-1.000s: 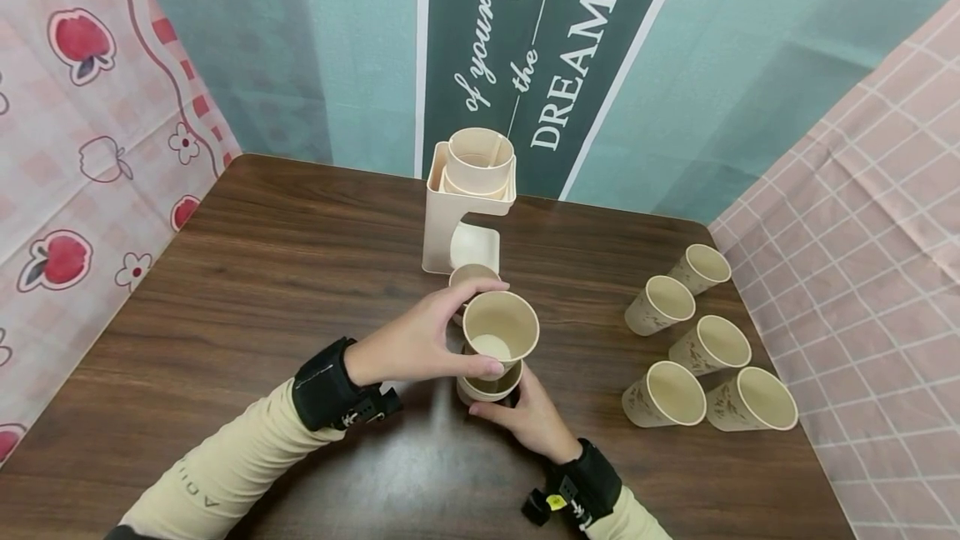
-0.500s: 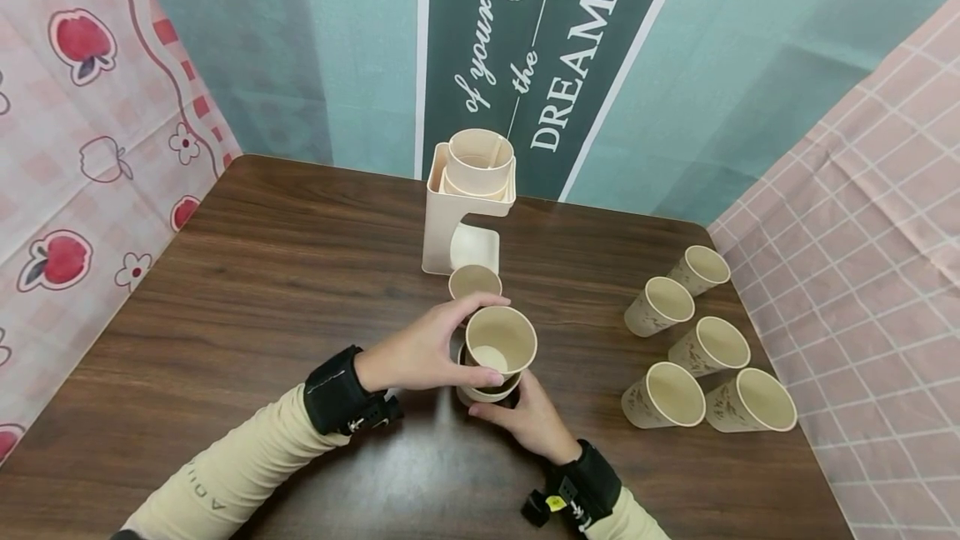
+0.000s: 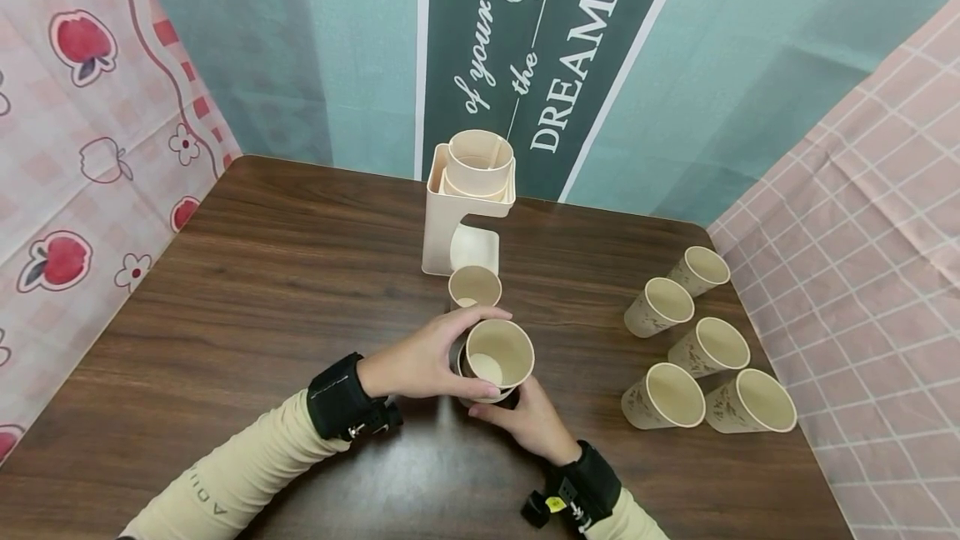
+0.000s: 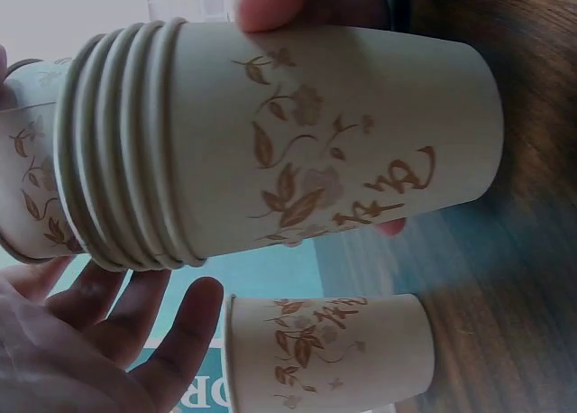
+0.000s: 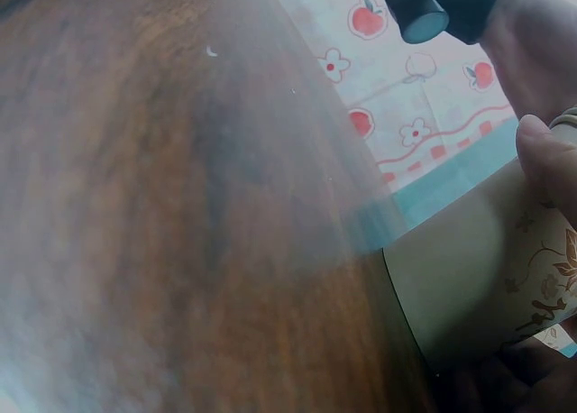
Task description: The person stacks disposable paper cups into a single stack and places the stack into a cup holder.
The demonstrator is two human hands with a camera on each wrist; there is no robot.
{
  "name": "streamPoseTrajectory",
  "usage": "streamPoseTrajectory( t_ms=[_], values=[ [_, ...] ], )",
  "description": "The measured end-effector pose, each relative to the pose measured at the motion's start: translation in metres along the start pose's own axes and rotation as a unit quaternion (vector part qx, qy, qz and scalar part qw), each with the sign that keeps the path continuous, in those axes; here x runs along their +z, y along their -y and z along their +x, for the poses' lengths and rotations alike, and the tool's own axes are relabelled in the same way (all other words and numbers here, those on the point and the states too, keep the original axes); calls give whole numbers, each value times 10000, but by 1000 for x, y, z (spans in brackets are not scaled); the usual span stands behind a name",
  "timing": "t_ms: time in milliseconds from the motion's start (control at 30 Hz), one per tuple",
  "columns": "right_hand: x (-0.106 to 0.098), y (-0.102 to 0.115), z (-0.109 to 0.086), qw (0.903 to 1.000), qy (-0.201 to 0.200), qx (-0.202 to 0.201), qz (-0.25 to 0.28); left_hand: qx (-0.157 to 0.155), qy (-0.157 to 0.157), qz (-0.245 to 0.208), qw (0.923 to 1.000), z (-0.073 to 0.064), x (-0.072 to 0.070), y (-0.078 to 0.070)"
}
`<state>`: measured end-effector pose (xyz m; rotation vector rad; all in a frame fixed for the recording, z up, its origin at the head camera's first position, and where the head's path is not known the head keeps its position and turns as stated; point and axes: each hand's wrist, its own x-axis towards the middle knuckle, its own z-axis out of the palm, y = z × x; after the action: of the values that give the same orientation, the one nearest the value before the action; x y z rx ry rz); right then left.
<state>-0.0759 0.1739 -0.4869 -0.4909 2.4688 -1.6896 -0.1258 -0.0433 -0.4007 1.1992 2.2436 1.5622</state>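
My left hand holds a beige paper cup by its sides, thumb and fingers around it near the rim. This cup is partly inside the top of a stack of paper cups, whose several rims show close together in the left wrist view. My right hand grips the stack low on the table, its thumb on the cup wall in the right wrist view. The stack is mostly hidden from the head view. Just beyond the left hand stands another paper cup, seen with a brown flower print in the left wrist view.
A cream cup-shaped holder with an overhanging top and a round container in it stands at the back. Several separate paper cups stand upright on the right of the brown wooden table. Printed cloths hang around it.
My left hand has come down and nearer with its cup, which now sits deeper in the stack. The cup behind has come into fuller view. My right hand has stayed in place.
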Motion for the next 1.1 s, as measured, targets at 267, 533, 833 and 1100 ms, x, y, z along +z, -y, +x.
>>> streamPoseTrajectory(
  t_ms=[267, 533, 833, 1100],
  values=[
    [0, -1, -1, 10000, -9, -74, 52, 145, -14, 7, 9999, -1, 3, 8],
    [-1, 0, -1, 9999, 16, -105, 76, 188, 1, 13, 9998, -2, 4, 12],
    [0, 0, -1, 9998, -1, -103, 146, 83, 47, -53, 9999, -5, 4, 17],
    [0, 0, 0, 9997, 43, -165, 202, -1, 63, -95, 9999, -7, 5, 20]
  ],
)
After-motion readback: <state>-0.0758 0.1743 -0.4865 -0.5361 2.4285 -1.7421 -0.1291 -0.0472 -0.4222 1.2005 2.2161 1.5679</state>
